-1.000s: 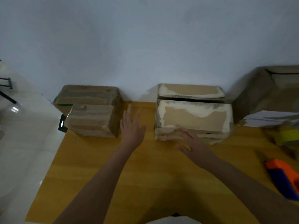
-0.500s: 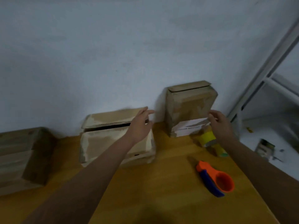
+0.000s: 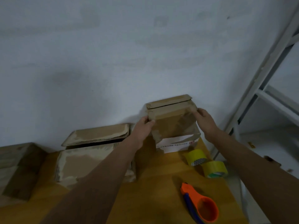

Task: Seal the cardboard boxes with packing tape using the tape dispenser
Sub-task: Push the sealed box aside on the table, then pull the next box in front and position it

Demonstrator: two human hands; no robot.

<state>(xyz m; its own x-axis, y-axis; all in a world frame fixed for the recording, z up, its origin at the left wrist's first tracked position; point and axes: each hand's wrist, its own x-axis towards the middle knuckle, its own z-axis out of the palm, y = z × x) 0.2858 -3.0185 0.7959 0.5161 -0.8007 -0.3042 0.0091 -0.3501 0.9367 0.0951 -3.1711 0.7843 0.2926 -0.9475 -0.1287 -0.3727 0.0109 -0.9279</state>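
Note:
A tall cardboard box [image 3: 171, 120] with a white label low on its front stands at the back right of the wooden table [image 3: 153, 183], against the wall. My left hand [image 3: 143, 126] grips its left edge and my right hand [image 3: 205, 120] grips its right edge. An orange and blue tape dispenser [image 3: 199, 204] lies on the table near the front right, with no tape in it. Two yellow tape rolls [image 3: 196, 156] [image 3: 215, 168] lie between the dispenser and the box. A wider box [image 3: 90, 152] with a slightly raised top flap sits left of my left arm.
A third cardboard box [image 3: 17, 167] sits at the far left of the table. A white metal rack frame [image 3: 258, 88] stands right of the table, over a pale floor with small scraps. The wall runs directly behind the boxes.
The view swung right. My left hand left the wide box and my right hand rose from the label; both now grip the sides of the tall box.

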